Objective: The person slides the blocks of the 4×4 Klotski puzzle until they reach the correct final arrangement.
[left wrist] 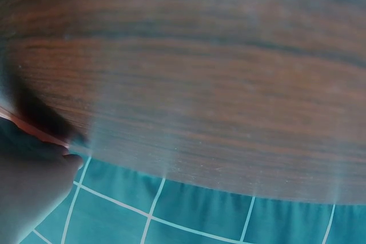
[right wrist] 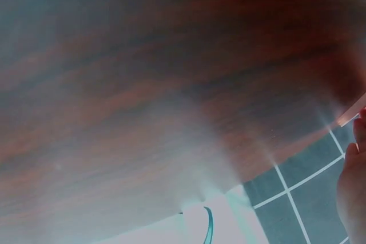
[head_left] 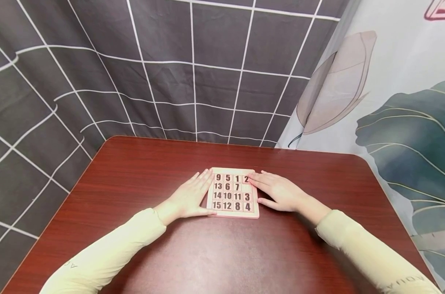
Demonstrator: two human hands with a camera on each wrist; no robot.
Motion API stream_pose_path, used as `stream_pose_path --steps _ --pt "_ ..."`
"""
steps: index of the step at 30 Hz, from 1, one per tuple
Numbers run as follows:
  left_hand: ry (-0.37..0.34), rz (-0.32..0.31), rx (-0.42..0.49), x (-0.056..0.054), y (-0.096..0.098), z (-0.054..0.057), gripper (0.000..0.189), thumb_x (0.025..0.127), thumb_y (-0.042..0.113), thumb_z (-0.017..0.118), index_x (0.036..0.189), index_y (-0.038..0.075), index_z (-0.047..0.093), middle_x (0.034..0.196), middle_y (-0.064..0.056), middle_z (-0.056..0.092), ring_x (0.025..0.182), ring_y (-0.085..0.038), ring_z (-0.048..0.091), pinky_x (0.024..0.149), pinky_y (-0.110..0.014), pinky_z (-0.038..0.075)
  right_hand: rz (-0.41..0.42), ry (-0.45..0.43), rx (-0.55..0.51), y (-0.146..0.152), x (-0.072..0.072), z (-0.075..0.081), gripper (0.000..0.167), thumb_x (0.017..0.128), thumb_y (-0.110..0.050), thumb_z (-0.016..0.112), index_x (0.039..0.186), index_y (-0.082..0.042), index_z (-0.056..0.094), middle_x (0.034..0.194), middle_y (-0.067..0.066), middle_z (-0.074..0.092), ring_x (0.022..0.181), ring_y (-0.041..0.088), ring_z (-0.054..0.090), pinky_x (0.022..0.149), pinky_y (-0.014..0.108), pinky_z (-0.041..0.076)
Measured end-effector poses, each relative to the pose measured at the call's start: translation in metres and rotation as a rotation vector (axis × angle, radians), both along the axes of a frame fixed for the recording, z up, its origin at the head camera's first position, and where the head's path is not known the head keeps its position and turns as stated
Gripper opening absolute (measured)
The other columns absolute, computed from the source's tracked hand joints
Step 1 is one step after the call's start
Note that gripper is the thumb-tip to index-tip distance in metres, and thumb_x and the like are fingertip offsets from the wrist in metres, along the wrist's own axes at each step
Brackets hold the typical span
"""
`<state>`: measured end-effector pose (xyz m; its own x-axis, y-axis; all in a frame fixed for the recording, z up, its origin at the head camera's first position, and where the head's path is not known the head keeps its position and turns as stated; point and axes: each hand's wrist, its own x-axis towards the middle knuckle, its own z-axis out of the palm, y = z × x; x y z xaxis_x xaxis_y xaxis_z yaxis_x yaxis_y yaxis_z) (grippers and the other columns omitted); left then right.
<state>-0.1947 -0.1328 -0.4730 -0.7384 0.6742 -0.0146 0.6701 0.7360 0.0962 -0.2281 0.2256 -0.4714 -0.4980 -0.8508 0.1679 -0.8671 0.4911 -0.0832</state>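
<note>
A square number slide puzzle lies flat on the table, its tiles printed with dark numerals in four rows. The gap among the tiles is at the right end of the second row, beside the 7. My left hand rests along the puzzle's left edge, fingers straight and thumb at the near left corner. With straight fingers, my right hand touches the 2 tile at the top right, and its thumb lies by the right edge. Each wrist view catches only part of a hand and a sliver of the puzzle's edge.
The reddish-brown wooden table has rounded far corners. A dark curtain with a white grid hangs behind it and to the left. At the right is a pale curtain with large leaf prints, with a thin dark cord near the table's back edge.
</note>
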Motion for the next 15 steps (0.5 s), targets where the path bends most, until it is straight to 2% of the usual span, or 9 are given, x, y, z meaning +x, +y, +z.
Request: stream_pose_path --steps 8,15 --pt "-0.01 0.001 0.002 -0.001 0.001 -0.001 0.116 0.093 0.072 0.064 0.166 -0.006 0.021 0.176 -0.024 0.018 0.165 -0.037 0.021 0.135 -0.05 0.023 0.032 0.025 -0.017 0.002 0.014 0.001 0.064 0.098 -0.036 0.072 0.15 -0.002 0.058 0.159 0.013 0.056 0.148 0.033 0.054 0.123 0.055 0.041" --pt "-0.005 0.004 -0.003 0.0 0.0 -0.001 0.116 0.093 0.072 0.063 0.166 -0.006 0.021 0.176 -0.024 0.018 0.165 -0.037 0.022 0.135 -0.05 0.024 0.057 0.048 -0.032 0.002 0.024 0.001 0.062 0.098 -0.037 0.073 0.149 -0.003 0.061 0.156 0.011 0.06 0.147 0.029 0.056 0.122 0.053 0.043"
